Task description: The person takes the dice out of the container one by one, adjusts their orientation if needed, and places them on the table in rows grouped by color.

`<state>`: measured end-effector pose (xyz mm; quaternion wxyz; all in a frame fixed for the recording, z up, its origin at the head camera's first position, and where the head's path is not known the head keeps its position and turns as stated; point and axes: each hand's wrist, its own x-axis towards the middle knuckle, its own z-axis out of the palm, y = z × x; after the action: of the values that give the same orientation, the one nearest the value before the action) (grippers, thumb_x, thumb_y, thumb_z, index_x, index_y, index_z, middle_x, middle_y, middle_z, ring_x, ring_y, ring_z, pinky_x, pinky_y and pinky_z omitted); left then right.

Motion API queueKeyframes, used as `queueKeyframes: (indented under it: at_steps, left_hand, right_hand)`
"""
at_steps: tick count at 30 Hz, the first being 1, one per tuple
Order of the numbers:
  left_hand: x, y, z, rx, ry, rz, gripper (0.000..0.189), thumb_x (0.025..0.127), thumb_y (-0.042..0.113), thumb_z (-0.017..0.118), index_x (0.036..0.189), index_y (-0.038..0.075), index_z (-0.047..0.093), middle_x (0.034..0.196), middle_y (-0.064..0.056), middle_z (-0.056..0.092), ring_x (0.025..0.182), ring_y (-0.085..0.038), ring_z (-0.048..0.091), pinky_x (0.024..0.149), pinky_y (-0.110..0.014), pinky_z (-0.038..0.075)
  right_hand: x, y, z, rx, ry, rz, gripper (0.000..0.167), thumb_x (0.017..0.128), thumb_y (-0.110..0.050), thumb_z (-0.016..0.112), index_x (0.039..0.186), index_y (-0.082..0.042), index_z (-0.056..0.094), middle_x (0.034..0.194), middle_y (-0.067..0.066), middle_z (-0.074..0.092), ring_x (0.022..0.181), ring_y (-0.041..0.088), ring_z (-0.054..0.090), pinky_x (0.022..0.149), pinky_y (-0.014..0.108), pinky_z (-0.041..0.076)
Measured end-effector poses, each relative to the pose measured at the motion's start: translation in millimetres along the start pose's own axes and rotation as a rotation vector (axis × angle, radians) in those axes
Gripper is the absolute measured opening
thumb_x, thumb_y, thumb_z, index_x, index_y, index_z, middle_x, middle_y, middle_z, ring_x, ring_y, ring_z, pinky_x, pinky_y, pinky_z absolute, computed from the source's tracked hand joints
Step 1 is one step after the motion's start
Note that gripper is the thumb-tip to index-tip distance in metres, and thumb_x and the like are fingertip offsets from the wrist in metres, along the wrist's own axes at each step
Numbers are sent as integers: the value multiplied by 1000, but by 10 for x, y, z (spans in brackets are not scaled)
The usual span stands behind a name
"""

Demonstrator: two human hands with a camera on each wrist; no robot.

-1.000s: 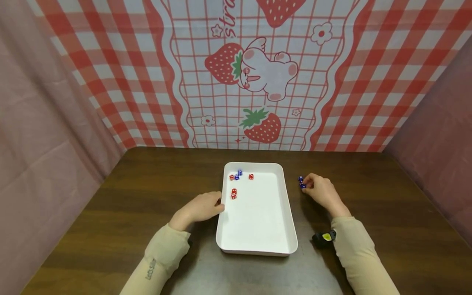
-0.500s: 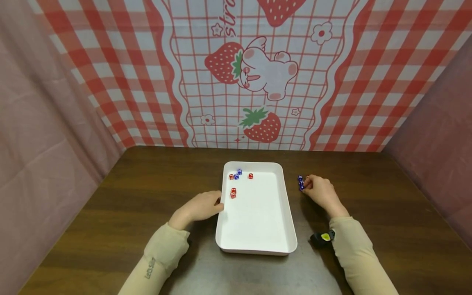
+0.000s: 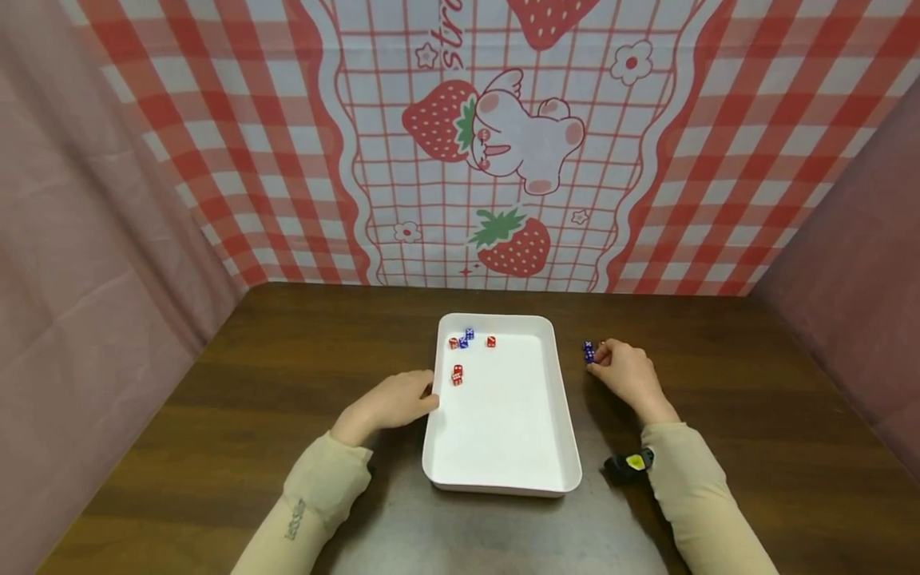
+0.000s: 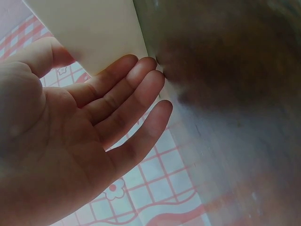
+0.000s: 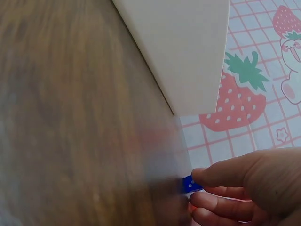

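My right hand [image 3: 628,375] is on the table to the right of the white tray [image 3: 503,485]. Its thumb and fingers pinch a blue die [image 5: 190,184] with white pips, best seen in the right wrist view. Blue dice [image 3: 588,347] stand close by its fingertips, and a bit of red shows behind the fingers, mostly hidden. The left hand [image 3: 391,399] rests against the tray's left wall; in the left wrist view its fingers [image 4: 141,96] are loosely extended and touch the outer wall. Inside the tray's far left part lie blue dice [image 3: 469,334] and red dice [image 3: 457,375].
One more red die [image 3: 491,342] lies apart near the tray's far wall. The dark wooden table [image 3: 323,343] ends at a checked strawberry-print cloth [image 3: 287,160] behind. Pink curtains [image 3: 108,224] hang at the sides.
My right fingers have shifted slightly among the blue dice, so fewer of them show than half a second ago. The left hand and the dice in the tray stay put.
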<state>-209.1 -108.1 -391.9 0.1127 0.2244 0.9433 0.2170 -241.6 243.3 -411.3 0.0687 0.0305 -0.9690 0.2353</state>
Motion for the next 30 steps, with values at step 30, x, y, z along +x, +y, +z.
queueKeyframes:
  at_steps: [30]
  left_hand:
    - [-6, 15, -5, -14, 11, 8, 13, 87, 20, 51, 78, 11, 48, 71, -1, 47, 69, -16, 44, 63, -30, 36]
  right_hand:
    - [-16, -304, -113, 39, 68, -106, 12, 80, -13, 64, 86, -3, 61, 75, 9, 63, 67, 21, 57, 63, 39, 45]
